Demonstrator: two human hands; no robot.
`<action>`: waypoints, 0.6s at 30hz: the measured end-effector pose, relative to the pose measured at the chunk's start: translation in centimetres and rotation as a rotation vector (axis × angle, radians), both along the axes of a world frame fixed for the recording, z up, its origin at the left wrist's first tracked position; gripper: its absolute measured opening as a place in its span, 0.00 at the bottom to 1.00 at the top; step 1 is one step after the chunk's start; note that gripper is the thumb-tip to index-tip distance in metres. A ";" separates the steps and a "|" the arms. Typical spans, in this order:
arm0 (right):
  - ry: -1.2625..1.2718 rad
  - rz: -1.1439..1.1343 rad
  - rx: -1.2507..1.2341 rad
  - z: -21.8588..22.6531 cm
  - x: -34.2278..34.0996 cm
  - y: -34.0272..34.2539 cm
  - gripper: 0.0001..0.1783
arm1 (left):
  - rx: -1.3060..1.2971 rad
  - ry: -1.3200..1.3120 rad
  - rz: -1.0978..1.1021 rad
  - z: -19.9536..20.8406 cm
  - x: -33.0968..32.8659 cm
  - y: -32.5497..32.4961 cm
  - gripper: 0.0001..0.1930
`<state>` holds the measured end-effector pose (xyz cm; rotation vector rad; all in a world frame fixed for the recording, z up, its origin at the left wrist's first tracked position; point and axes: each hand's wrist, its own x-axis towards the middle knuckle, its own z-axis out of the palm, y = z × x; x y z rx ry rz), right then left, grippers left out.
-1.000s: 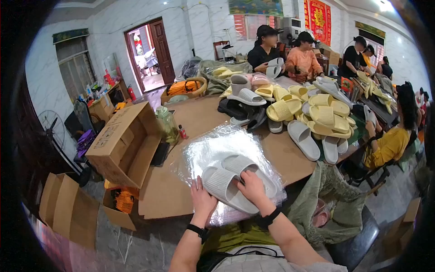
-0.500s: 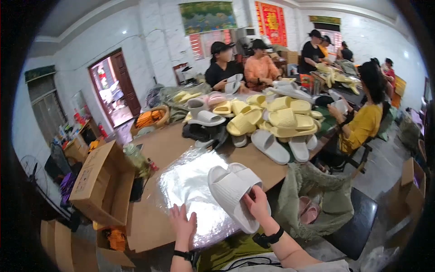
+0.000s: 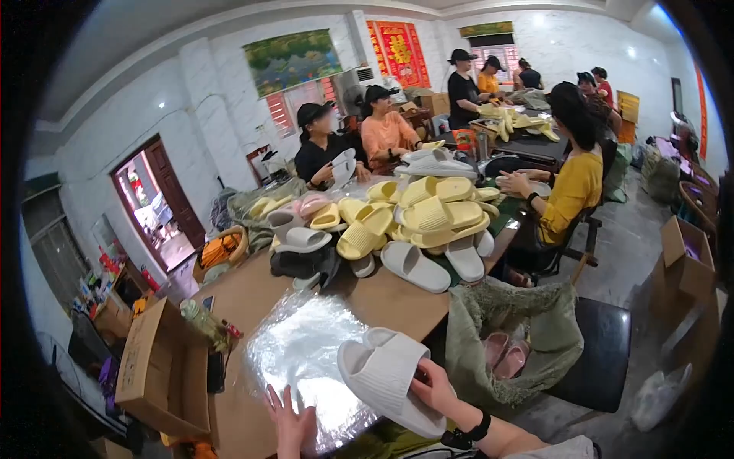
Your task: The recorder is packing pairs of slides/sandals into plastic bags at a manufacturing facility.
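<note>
My right hand (image 3: 434, 389) is closed round a pair of pale grey slide slippers (image 3: 388, 376), its fingers in at the strap opening. The slippers are tilted, one lying against the other, above the table's near edge. To their left, my left hand (image 3: 290, 422) has its fingers spread, resting at the near edge of a stack of clear plastic bags (image 3: 302, 344); nothing is in it. Beyond the bags rises a heap of yellow slippers (image 3: 436, 214), with a loose pale grey slipper (image 3: 415, 266) at its near side.
An open cardboard box (image 3: 157, 382) stands at the left, beside a bottle (image 3: 202, 321). Right of the table, a green woven sack (image 3: 466, 336) holds pink slippers (image 3: 506, 358), next to a black seat (image 3: 596, 356). A person in yellow (image 3: 573, 199) and several others work round the tables.
My view has turned, so the room sits further left in the picture. The slippers stay in my right hand, and my left hand remains spread by the bags.
</note>
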<state>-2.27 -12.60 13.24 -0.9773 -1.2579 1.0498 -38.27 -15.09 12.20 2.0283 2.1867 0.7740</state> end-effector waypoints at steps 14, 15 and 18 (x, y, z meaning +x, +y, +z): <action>-0.076 -0.044 0.059 -1.3 -1.0 0.0 0.17 | -0.030 -0.017 -0.417 -1.9 5.7 -0.5 0.29; -0.076 -0.048 0.058 -2.2 -1.2 0.1 0.17 | -0.014 0.000 -0.417 -2.2 5.6 -0.2 0.30; -0.042 -0.017 0.012 -3.8 -1.6 0.5 0.18 | 0.023 0.049 -0.412 -3.7 5.2 0.1 0.31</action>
